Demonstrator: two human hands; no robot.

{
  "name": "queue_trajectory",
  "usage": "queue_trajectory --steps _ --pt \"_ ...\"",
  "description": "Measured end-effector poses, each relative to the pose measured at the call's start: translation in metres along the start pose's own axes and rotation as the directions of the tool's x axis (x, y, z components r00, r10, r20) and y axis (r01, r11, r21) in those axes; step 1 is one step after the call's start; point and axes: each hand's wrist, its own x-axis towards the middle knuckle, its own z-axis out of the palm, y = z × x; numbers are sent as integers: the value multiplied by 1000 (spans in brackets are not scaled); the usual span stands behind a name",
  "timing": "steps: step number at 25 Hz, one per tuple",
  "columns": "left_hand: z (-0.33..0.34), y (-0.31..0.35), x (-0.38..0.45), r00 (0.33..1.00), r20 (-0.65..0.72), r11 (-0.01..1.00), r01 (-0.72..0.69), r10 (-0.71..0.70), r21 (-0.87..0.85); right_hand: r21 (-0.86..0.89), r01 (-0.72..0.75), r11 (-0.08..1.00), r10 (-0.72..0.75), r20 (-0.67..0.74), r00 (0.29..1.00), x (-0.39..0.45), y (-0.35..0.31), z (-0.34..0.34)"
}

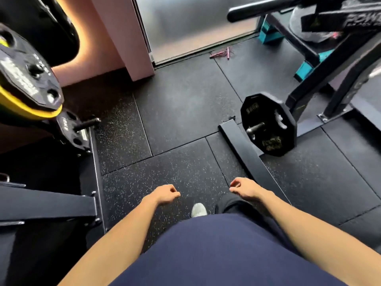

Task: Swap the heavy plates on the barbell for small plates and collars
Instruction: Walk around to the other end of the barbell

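Note:
My left hand [168, 194] and my right hand [244, 187] hang low in front of me over the rubber floor, fingers loosely curled, holding nothing. A black twelve-sided plate [268, 124] sits on a steel peg of the rack at the right, well ahead of my right hand. At the left edge, black plates [26, 77] with a yellow-rimmed one [24, 109] behind them hang on a storage rack. A small black plate [70, 131] sits below them on a bare peg [87, 123]. The barbell's shaft is not clearly in view.
A black rack frame [329, 79] with teal feet stands at the right, a padded bar [263, 8] above it. Its floor beam [247, 155] runs toward my right hand. A pink pillar [132, 38] and frosted glass door stand ahead. Pink sticks [222, 53] lie by the door.

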Motion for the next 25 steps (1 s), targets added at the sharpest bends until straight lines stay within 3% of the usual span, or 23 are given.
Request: queue_trajectory --steps 6,12,17,25 --pt "-63 24 52 998 29 994 57 -55 -92 -120 34 992 -26 66 997 88 -24 -83" --pt "-105 51 86 974 -3 915 210 -225 -344 -266 180 947 -144 150 978 169 -67 -168" --pt "-113 66 86 915 -56 718 274 -400 -640 -443 402 801 -289 303 908 223 -132 -212" --pt "-72 30 63 822 39 369 297 -568 -881 -565 612 554 -355 505 787 251 -248 -179"
